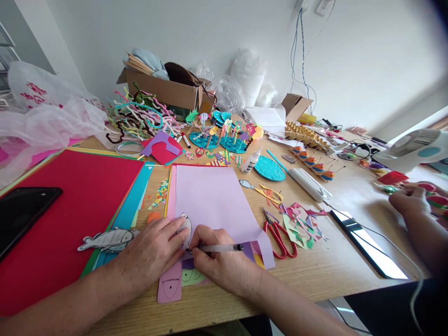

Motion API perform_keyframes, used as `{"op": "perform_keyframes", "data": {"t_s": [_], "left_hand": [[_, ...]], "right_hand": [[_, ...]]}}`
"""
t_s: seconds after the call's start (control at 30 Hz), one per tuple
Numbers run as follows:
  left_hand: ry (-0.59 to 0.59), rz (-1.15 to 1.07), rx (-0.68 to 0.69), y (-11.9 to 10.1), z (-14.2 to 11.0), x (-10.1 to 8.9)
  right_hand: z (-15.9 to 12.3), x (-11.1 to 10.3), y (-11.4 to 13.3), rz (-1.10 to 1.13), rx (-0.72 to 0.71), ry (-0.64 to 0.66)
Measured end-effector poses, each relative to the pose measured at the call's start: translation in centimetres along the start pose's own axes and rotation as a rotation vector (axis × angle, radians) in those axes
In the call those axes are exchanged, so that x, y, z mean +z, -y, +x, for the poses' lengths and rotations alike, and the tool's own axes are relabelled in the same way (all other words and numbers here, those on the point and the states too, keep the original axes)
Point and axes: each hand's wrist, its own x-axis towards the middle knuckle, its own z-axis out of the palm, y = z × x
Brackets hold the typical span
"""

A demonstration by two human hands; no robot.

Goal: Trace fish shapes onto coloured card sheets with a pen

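Note:
My left hand [156, 240] lies flat with extended fingers, its fingertips pressing a white fish cutout [185, 226] onto a lavender paper sheet [206, 191]. In my right hand [224, 263] a clear-barrelled pen [222, 248] with a black end is gripped, its tip beside the cutout's lower edge and partly hidden by my fingers. Below, a pink paper piece [170, 291] and a green paper piece [192, 276] carry drawn fish outlines. Grey fish cutouts [108, 240] lie left of my left wrist. Red-handled scissors [280, 240] rest right of the sheet.
Colored paper scraps [303, 224] lie beyond the scissors. A black phone [28, 210] sits on red paper [94, 196]. Farther back are a glue bottle [251, 161], a blue oval [269, 168] and pipe cleaners [143, 116]. Another person's hand [411, 200] works at right, near a tablet [367, 245].

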Motion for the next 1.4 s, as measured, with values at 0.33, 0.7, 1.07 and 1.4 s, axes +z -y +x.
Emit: {"op": "perform_keyframes", "data": {"t_s": [0.33,0.7,1.07,1.4], "left_hand": [[0.046,0.031,0.032,0.28,0.16,-0.31],[0.065,0.028,0.026,0.20,0.24,-0.53],[0.032,0.024,0.035,0.10,0.42,-0.31],[-0.003,-0.006,0.029,0.00,0.57,-0.48]], "right_hand": [[-0.02,0.04,-0.19,0.024,0.003,0.007],[-0.11,0.16,-0.61,0.111,-0.033,0.006],[0.05,0.18,-0.98,0.159,-0.052,0.025],[-0.04,0.29,-0.85,0.135,-0.070,0.046]]}}
